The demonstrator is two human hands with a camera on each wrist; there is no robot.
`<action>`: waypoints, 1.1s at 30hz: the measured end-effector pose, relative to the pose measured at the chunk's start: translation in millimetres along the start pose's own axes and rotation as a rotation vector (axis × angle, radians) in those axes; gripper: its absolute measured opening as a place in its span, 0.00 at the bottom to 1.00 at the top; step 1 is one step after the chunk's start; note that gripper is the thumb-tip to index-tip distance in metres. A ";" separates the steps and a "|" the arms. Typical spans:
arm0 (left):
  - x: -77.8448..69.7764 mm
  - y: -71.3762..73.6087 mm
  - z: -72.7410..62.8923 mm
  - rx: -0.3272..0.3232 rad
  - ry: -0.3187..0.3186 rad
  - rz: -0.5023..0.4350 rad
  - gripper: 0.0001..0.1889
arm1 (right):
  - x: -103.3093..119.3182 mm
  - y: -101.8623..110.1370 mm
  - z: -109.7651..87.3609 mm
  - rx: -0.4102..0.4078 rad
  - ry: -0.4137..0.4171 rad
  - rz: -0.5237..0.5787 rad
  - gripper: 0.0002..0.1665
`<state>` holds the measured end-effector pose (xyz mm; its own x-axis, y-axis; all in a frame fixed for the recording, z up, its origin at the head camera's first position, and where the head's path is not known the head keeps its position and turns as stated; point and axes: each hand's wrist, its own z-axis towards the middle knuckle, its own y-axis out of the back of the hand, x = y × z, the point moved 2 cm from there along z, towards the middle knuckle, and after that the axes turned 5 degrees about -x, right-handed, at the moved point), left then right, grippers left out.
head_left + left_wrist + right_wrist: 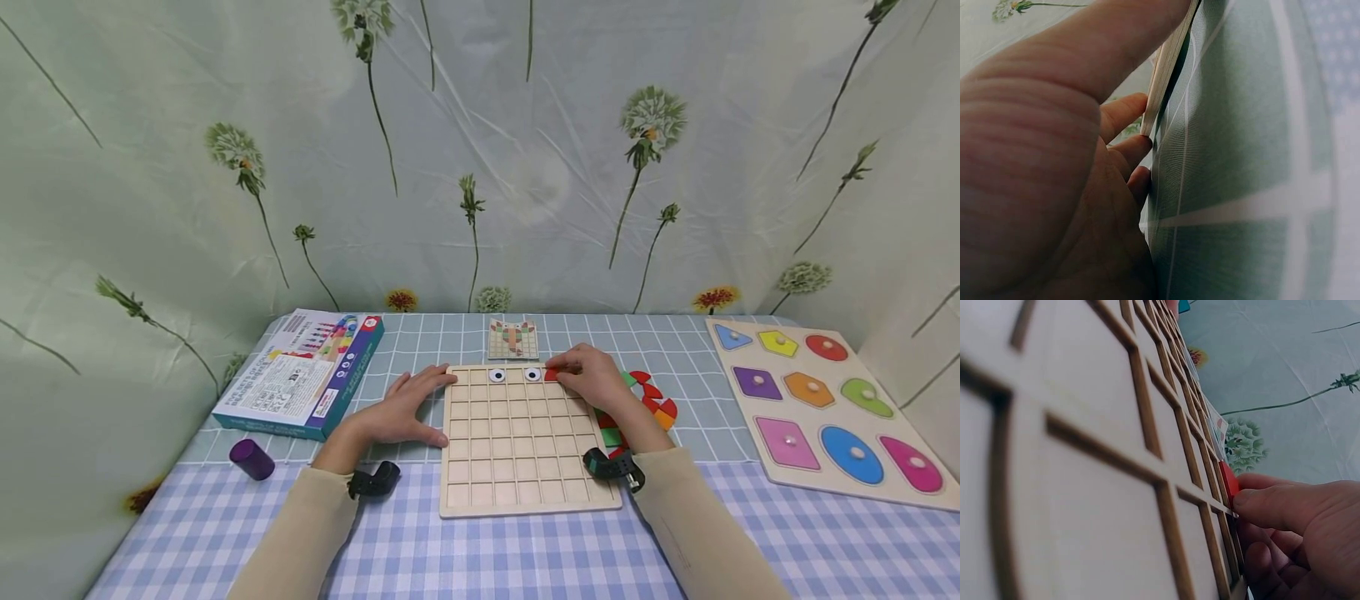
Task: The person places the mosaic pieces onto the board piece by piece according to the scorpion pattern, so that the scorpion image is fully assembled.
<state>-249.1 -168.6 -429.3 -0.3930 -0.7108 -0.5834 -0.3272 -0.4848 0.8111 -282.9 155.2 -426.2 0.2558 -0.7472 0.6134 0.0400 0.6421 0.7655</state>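
Observation:
A wooden grid board (517, 450) lies in front of me, with two round eye pieces (497, 376) in its far row. My left hand (401, 412) is spread at the board's left side, thumb and fingertips at its edge. At the far right corner, my right hand (592, 377) pinches a red piece (1229, 480) between thumb and index finger, right at the far row of cells. Beyond the board stands a small pattern card (513, 340) showing an animal figure on a grid. Red, green and orange pieces (651, 392) lie partly hidden under my right forearm.
On the left are a teal-edged puzzle box (300, 375) and a purple cylinder (252, 459). A shape puzzle board with knobs (810, 425) lies at the right. Behind the table hangs a curtain (525, 167) printed with dandelions. A blue checked cloth (480, 558) covers the near side.

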 end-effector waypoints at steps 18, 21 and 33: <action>1.5 -0.7 0.8 0.000 0.003 0.005 0.51 | 4.4 5.7 1.0 0.063 -0.028 0.004 0.11; 2.1 -1.1 0.3 0.003 0.005 0.005 0.51 | 5.0 11.0 0.5 0.087 -0.039 0.032 0.10; 0.8 -0.5 -0.7 -0.001 -0.002 -0.005 0.51 | -8.3 41.4 -2.5 0.052 -0.068 0.040 0.12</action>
<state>-248.6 -169.3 -430.1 -0.3928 -0.7074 -0.5877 -0.3281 -0.4892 0.8081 -280.9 188.4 -400.1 0.1896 -0.7325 0.6538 -0.0198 0.6629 0.7485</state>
